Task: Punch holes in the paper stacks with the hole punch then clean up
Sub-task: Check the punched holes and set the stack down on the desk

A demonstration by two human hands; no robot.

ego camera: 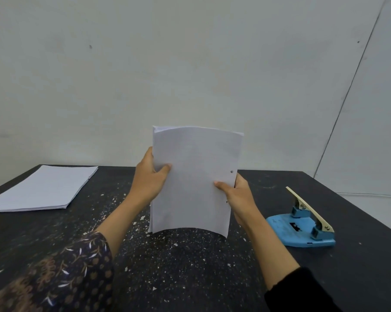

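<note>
Two paper stacks: one upright stack gripped by left hand and right hand; a second stack lies flat left of the grip. One blue hole punch sits right.

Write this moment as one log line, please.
step: squaring stack | left hand + right hand: hold upright paper stack, hole visible | hole punch: idle, right | second stack: flat, left

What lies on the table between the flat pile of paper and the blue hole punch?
In the head view, the held stack of paper stands there, gripped by the left hand and right hand, between the flat pile and hole punch.
</note>
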